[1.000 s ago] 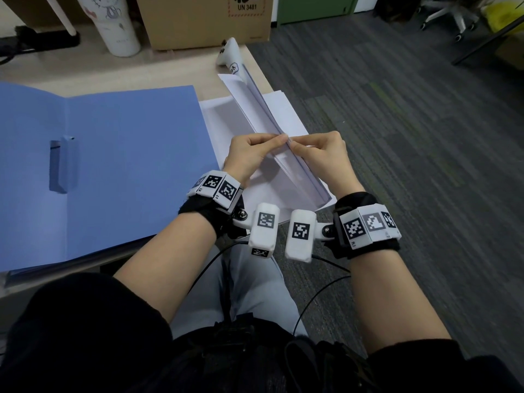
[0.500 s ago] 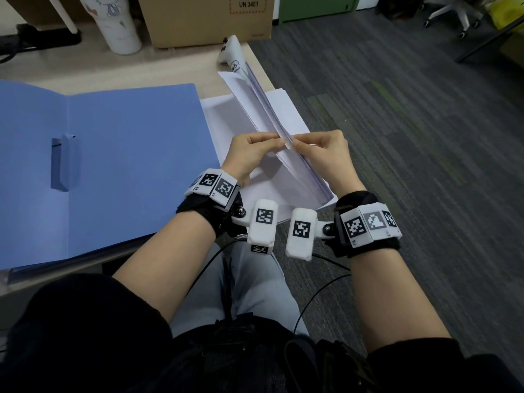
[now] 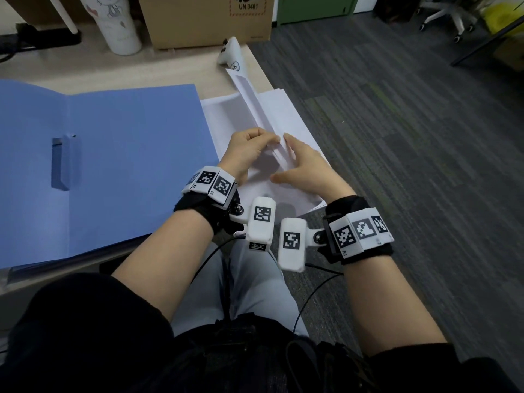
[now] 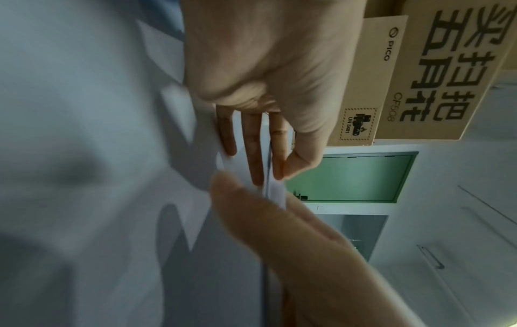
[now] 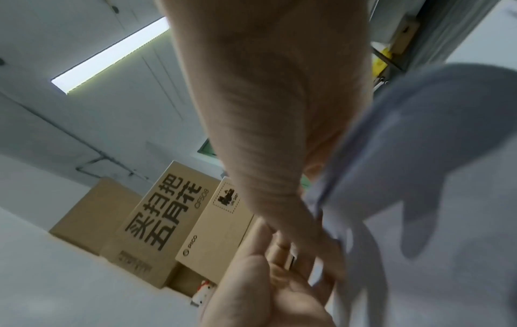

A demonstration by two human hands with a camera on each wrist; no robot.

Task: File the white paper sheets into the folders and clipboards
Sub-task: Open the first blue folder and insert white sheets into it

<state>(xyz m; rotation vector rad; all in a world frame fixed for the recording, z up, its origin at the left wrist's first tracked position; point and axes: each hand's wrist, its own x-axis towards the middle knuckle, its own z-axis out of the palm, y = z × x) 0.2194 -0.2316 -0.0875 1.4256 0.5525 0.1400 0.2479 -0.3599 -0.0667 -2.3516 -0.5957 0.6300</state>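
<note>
Right hand [image 3: 304, 168] has let go of the raised sheet edge since the earlier frames, where both hands pinched it together; its fingers are now straight and spread, fingertips just touching the lifted paper beside the left thumb, holding nothing. Left hand [image 3: 249, 150] pinches the lifted white sheets [image 3: 256, 106] between thumb and curled fingers; in the left wrist view the fingers [image 4: 253, 143] look interleaved between a few thin edges, so probably separating sheets, though how many is too blurred to count. The raised bundle stands tilted on edge, running from the hands away toward a white controller [image 3: 231, 55] at the desk corner. Under it, the rest of the white paper stack [image 3: 224, 117] lies flat on the desk, its near corner overhanging the desk edge, its left side touching the open blue folder [image 3: 136, 154]. That folder lies spread flat with its clip [image 3: 61, 163] bare and no paper in it. Progress judgement: early, nothing filed in view, sheets being picked out; clipboards not visible. Left: carry sheets over to the folder, clip them, repeat. Cardboard box [image 3: 209, 18] and white tumbler [image 3: 113, 21] sit behind.
</note>
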